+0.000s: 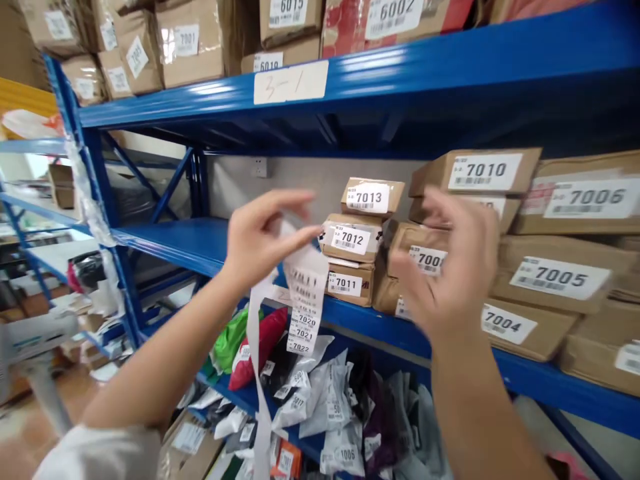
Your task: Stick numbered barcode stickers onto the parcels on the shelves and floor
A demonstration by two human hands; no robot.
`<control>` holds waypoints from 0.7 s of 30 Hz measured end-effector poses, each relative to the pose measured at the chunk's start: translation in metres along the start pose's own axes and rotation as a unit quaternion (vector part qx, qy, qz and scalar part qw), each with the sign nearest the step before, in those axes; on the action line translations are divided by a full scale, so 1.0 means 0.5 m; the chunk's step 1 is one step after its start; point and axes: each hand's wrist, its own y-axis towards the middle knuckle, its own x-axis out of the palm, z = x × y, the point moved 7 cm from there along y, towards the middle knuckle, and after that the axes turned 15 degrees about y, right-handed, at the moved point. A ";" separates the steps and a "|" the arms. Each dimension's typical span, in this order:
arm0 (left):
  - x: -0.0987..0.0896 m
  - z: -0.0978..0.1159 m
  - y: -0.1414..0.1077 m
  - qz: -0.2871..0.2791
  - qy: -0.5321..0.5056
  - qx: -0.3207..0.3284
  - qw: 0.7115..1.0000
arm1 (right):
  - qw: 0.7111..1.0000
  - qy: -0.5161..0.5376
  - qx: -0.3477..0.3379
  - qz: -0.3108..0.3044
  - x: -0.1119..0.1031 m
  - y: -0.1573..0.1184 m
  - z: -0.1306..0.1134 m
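Note:
My left hand (267,237) grips a strip of printed number labels (304,310) that hangs down from it. Numbers 7020, 7021 and 7022 can be read at its lower end, and a long bare backing tail (257,393) dangles beside it. The thumb and index finger of this hand are spread apart. My right hand (450,260) is raised before the shelf, fingers apart and blurred, with nothing visible in it. Between the hands, on the blue shelf, small cartons are stacked: box 7013 (373,197) on top, box 7012 (350,239) under it, and box 7011 (346,283) at the bottom.
More labelled cartons, such as box 7005 (555,277), fill the shelf's right side. An upper blue beam (400,70) runs overhead with cartons above. Below lie several bagged parcels, a red bag (263,347) among them. A blue upright post (95,187) stands at left.

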 end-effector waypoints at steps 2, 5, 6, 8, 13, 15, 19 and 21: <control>-0.049 0.023 -0.098 0.085 -0.019 -0.063 0.994 | 0.984 0.143 0.061 -0.085 0.023 -0.081 -0.047; -0.035 0.029 -0.254 0.081 -0.048 -0.228 0.969 | 0.907 0.262 0.268 -0.191 0.093 -0.237 -0.073; -0.023 0.022 -0.304 0.079 -0.045 -0.300 0.950 | 0.879 0.298 0.324 -0.186 0.114 -0.285 -0.076; 0.003 0.006 -0.392 0.050 -0.037 -0.428 0.902 | 0.804 0.367 0.444 -0.144 0.153 -0.377 -0.072; 0.024 0.026 -0.471 -0.151 -0.043 -0.405 0.901 | 0.560 0.503 0.657 -0.026 0.222 -0.547 -0.073; 0.013 0.047 -0.492 -0.224 -0.030 -0.362 0.904 | 0.545 0.490 0.680 0.018 0.222 -0.581 -0.071; -0.020 0.044 -0.561 -0.277 0.042 -0.397 0.874 | 0.538 0.475 0.695 0.037 0.241 -0.627 -0.078; -0.031 0.026 -0.591 -0.277 0.042 -0.426 0.860 | 0.539 0.473 0.696 0.032 0.265 -0.642 -0.084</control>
